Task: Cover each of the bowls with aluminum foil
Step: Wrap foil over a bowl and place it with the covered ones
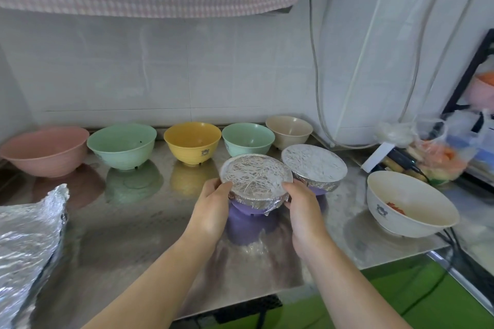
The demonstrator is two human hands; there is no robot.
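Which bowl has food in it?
The white bowl at the far right, with red bits inside. The uncovered pink, green, yellow and beige bowls in the back row look empty.

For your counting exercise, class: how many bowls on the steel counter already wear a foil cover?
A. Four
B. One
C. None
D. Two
D: the purple bowl gripped between the hands and the second foil-topped bowl just behind it to the right are covered; the other bowls stand open.
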